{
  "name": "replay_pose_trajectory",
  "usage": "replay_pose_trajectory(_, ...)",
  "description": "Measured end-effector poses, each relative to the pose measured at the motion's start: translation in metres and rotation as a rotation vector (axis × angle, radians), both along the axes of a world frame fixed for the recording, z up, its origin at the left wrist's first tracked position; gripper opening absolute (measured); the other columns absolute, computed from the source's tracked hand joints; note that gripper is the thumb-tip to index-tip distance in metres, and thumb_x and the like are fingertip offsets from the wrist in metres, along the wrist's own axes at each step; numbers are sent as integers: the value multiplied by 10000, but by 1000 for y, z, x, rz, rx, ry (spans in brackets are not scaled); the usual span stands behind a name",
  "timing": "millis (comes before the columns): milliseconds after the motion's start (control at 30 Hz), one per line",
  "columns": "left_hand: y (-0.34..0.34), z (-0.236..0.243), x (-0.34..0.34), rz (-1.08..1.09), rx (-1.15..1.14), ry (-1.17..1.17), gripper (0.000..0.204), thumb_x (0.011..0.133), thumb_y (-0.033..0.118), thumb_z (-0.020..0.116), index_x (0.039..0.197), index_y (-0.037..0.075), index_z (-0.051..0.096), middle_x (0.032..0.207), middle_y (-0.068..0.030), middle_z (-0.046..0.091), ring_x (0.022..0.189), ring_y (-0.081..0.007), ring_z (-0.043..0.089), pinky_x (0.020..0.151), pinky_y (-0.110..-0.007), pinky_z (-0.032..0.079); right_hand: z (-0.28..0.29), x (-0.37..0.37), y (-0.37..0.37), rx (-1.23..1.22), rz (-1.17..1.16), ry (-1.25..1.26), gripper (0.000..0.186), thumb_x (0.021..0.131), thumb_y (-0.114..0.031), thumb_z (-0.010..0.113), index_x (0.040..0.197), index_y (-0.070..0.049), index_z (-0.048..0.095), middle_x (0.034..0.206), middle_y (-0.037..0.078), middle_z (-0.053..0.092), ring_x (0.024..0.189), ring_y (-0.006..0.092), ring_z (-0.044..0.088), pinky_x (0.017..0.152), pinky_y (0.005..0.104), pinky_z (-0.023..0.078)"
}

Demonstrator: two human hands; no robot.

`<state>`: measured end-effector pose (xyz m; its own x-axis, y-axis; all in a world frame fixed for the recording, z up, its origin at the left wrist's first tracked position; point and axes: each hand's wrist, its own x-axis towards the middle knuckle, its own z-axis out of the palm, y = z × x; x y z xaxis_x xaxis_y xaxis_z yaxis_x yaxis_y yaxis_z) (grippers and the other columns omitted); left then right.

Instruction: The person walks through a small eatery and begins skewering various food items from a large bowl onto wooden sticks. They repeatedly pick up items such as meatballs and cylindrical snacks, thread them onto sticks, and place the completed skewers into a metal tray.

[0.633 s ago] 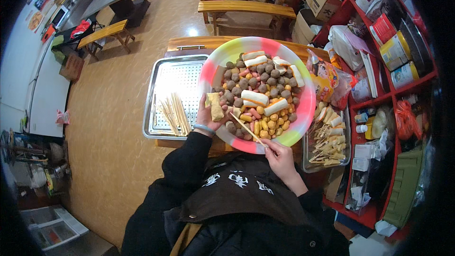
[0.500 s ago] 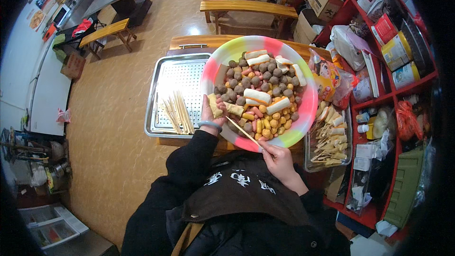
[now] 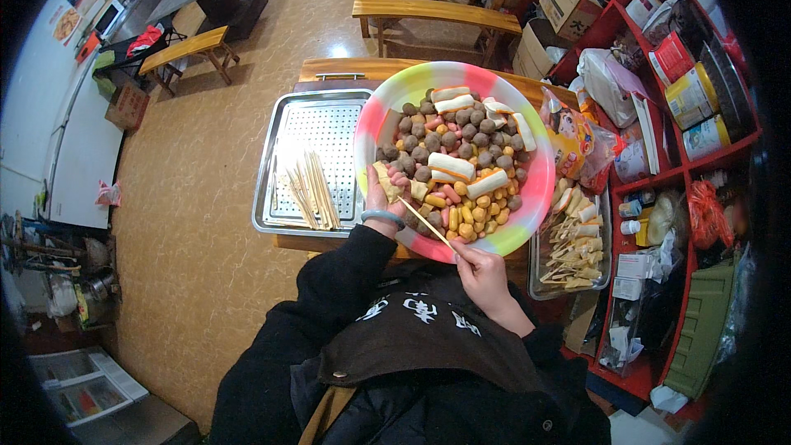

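Note:
My left hand (image 3: pixel 384 204), with a pale bangle at its wrist, is closed around a pale yellow folded piece of food (image 3: pixel 385 179) at the left side of a big round basin (image 3: pixel 540 189). My right hand (image 3: pixel 484 278) grips a wooden skewer (image 3: pixel 428 224) near its lower end. The skewer slants up and left, its tip beside the fingers of my left hand; whether it enters the food I cannot tell. Inside the basin lie brown meatballs (image 3: pixel 449 140), white sticks with orange edges (image 3: pixel 451 167), small sausages (image 3: pixel 453 194) and round yellowish balls (image 3: pixel 494 214).
Left of the basin, a perforated metal tray (image 3: pixel 317 119) holds loose skewers (image 3: pixel 313 194). On the right, another tray (image 3: pixel 534 280) is piled with skewered food (image 3: pixel 577 243). Red shelves (image 3: pixel 688 166) crowded with goods rise beyond it. Wooden benches (image 3: pixel 437 12) stand farther off.
My left hand has turned slightly, and its fingers curl more over the yellow piece. The skewer in my right hand stays slanted toward it. The whole view has shifted a little.

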<state>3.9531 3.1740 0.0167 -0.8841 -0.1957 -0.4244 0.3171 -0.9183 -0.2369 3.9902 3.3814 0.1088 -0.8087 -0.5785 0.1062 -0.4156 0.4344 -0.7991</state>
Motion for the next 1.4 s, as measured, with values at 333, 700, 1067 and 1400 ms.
replay_pose_trajectory(333,22,36,-1,26,-378,8,374,860,442,394,882,70,414,673,-18,374,538,-104,340,485,-211,321,8,-3,-18,38,-74,-15,211,769,9,499,960,45,581,705,185,583,600,210,590,550,274,429)
replay_pose_trajectory(700,3,36,-14,-137,-362,-17,323,895,379,336,915,73,437,685,-16,419,600,-121,418,568,-249,407,10,-10,-20,9,-78,6,211,765,0,508,957,27,591,693,182,572,596,262,572,543,310,434)
replay_pose_trajectory(1067,40,35,-10,-178,-386,49,286,906,366,311,858,104,414,656,-6,393,556,-112,382,528,-245,377,-1,-10,-25,-19,-124,59,244,769,20,467,986,19,577,691,208,558,579,265,568,534,308,421)
replay_pose_trajectory(1400,59,33,-5,-200,-499,40,330,901,415,286,832,125,429,646,5,378,569,-108,377,558,-253,372,-12,-9,-19,16,-149,11,253,774,-12,485,1011,12,572,786,211,588,692,279,605,599,327,462)
